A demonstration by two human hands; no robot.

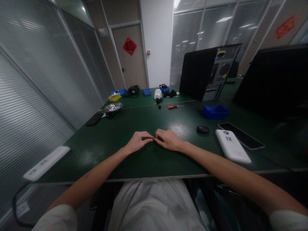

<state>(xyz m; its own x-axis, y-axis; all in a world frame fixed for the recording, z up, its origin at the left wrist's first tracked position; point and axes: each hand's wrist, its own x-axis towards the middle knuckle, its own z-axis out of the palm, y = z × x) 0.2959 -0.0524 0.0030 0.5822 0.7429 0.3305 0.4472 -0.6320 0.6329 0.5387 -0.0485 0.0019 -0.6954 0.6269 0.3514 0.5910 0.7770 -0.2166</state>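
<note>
My left hand (140, 140) and my right hand (167, 139) meet over the green table (134, 163), close to its front edge. Thumb and fingers are pinched together on each hand, and the fingertips almost touch. Whatever sits between them is too small to make out. Farther back lie a screwdriver (173, 107) with an orange and black handle and a small black part (159, 107). To the right of my right hand is a black computer mouse (202, 129).
On the right are a blue bin (216, 112), a white numbered device (233, 146), a dark tablet-like slab (243, 136) and a computer tower (202, 73). At left lie a metal dish (113, 107), a dark phone-like object (95, 119) and another white device (46, 163). Small trays line the back.
</note>
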